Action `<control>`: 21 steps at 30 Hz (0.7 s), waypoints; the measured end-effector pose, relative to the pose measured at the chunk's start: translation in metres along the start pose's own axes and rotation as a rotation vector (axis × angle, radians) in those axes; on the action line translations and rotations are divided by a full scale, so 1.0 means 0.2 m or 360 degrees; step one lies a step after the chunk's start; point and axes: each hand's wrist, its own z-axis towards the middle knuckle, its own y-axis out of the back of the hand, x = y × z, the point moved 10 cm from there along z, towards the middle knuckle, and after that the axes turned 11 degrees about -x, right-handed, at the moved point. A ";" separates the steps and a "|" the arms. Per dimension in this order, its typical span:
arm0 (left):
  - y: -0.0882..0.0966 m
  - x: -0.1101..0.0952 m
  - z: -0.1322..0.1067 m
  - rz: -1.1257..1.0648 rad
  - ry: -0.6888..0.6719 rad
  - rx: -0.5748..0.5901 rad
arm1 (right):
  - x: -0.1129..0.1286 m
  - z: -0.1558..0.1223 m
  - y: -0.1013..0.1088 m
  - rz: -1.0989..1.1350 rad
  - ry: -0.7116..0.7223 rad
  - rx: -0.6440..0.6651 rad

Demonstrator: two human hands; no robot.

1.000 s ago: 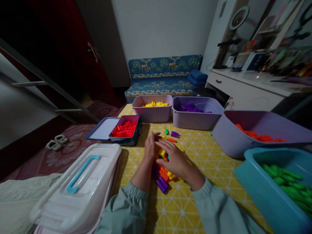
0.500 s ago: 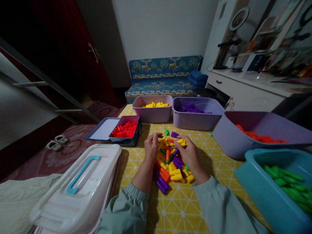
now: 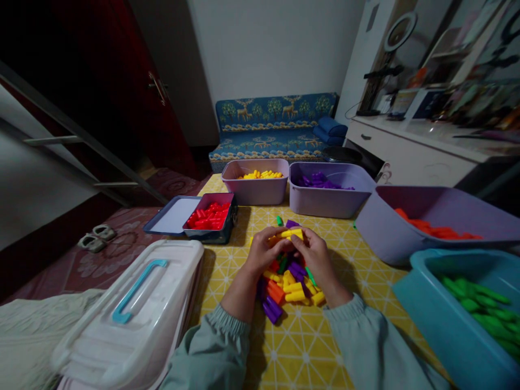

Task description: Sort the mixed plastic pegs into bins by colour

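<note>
My left hand [image 3: 265, 250] and my right hand [image 3: 316, 255] meet over a mixed pile of small plastic pieces. Between them several yellow plastic pieces [image 3: 293, 233] are held, with the fingers of both hands closed around them. Below the palms lie more loose pieces: an orange piece [image 3: 275, 293], purple pieces [image 3: 271, 310], a green piece [image 3: 310, 276] and yellow ones. Another green piece [image 3: 279, 220] and a purple piece [image 3: 291, 223] lie just beyond my fingers. My hands hide part of the pile.
Around the yellow patterned tablecloth [image 3: 304, 355] stand a bin of yellow pieces [image 3: 255, 192], a bin of purple pieces [image 3: 327, 205], a bin of orange pieces [image 3: 377, 233], a teal bin of green pieces [image 3: 430, 303], a case of red pieces [image 3: 221, 236] and a lidded white box [image 3: 162, 287].
My hands have come together over the pile, having been apart on either side of it. The yellow pieces near my right hand now sit between both hands.
</note>
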 end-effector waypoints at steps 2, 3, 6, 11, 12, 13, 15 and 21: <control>-0.01 0.01 0.00 -0.0010 0.0025 0.0027 | 0.00 0.00 0.00 0.0012 0.0009 0.0007; -0.01 0.03 0.00 -0.0013 0.0047 0.0010 | 0.00 0.00 0.00 0.0045 -0.0005 -0.0012; 0.02 0.07 0.01 0.0007 0.0091 -0.0084 | -0.03 0.01 0.05 0.0190 -0.0064 -0.0149; 0.02 0.04 0.01 0.0027 0.0049 -0.0084 | -0.02 0.03 0.11 0.0065 0.0059 -0.0239; 0.01 0.03 0.00 0.0018 0.0043 -0.0071 | -0.01 0.03 0.11 -0.0001 0.0118 -0.0243; 0.01 0.02 0.00 0.0011 0.0041 -0.0058 | 0.01 0.03 0.12 -0.0051 0.0168 -0.0252; 0.00 0.01 0.00 -0.0004 0.0057 -0.0023 | 0.02 0.02 0.11 -0.0095 0.0201 -0.0267; -0.04 0.06 -0.01 -0.0082 0.0069 0.0041 | -0.04 0.02 0.06 0.0070 0.0036 -0.0224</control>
